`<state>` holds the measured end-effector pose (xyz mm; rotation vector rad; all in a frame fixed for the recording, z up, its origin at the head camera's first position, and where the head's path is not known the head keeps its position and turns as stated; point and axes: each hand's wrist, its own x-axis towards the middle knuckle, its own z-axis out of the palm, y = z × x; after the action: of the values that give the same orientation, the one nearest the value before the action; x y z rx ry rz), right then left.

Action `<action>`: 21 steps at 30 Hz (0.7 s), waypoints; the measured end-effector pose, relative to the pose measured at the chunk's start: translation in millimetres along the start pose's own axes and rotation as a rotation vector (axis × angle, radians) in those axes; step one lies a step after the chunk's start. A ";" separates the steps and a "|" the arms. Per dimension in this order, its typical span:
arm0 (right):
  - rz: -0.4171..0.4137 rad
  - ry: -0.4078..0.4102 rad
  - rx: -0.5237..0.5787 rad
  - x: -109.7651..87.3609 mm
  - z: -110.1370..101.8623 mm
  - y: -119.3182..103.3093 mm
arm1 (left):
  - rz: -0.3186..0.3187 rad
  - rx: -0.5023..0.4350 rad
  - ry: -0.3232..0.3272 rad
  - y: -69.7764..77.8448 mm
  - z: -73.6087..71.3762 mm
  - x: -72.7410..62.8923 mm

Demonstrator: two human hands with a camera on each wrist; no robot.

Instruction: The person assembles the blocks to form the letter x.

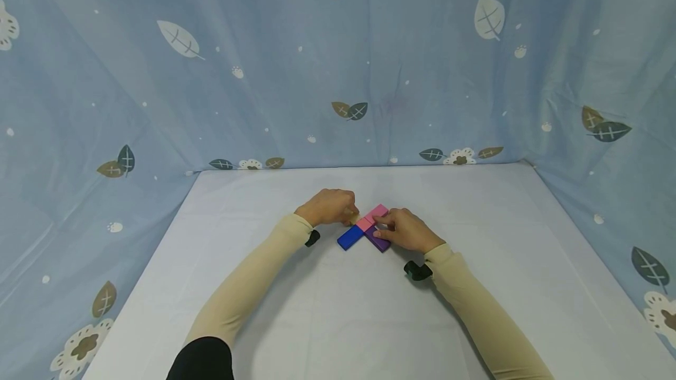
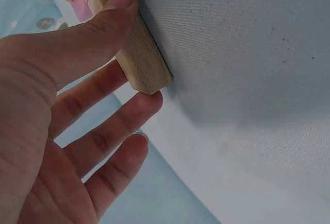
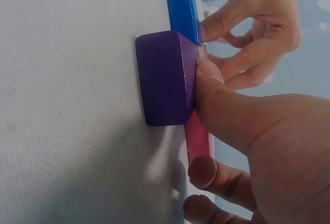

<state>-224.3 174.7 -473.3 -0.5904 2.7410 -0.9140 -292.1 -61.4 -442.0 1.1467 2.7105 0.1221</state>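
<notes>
My left hand (image 1: 330, 206) pinches a plain wooden block (image 2: 142, 59) between thumb and fingers; the block lies on the white cloth. It touches the coloured blocks at one end. My right hand (image 1: 409, 230) has its thumb on a purple block (image 3: 164, 80) and its index finger by the pink blocks (image 1: 377, 211). A blue block (image 1: 350, 237) lies at the lower left of the group. Together the blocks form a cross-like shape, meeting near the smaller pink piece. In the head view, my left fingers mostly hide the wooden block.
A white cloth (image 1: 338, 321) covers the table under the blocks. Blue patterned curtain (image 1: 338, 75) hangs behind and at both sides. Each wrist carries a small dark camera, and the right one (image 1: 417, 270) sits close above the cloth.
</notes>
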 end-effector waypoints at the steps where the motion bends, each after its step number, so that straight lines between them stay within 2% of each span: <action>1: -0.004 0.001 -0.002 -0.1 -0.1 -0.4 | -0.002 -0.006 -0.001 -0.2 0.0 -0.2; 9: -0.012 0.002 -0.016 1.2 -0.2 -1.5 | -0.007 -0.043 0.004 -1.8 0.3 -1.3; 21: 0.003 -0.007 -0.008 2.1 1.1 -1.6 | 0.034 -0.019 0.010 -4.4 0.9 -0.6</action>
<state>-225.3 172.0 -473.3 -0.5898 2.7395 -0.8991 -294.6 -64.9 -443.4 1.1898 2.6938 0.1583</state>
